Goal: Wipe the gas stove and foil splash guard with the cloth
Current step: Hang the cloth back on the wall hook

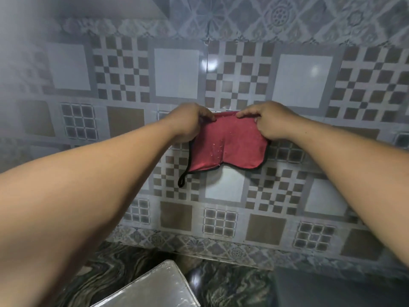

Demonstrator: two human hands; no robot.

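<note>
A red cloth with black edging and a black loop hangs in front of the patterned foil splash guard on the wall. My left hand pinches the cloth's upper left corner. My right hand pinches its upper right corner. The cloth is stretched between them, with its lower edge free. Whether it touches the foil I cannot tell. At the bottom a shiny metal corner juts in, possibly the gas stove; its burners are out of view.
A dark marbled countertop runs below the foil. A dark grey flat object lies at the bottom right. My forearms cross the lower left and right of the view.
</note>
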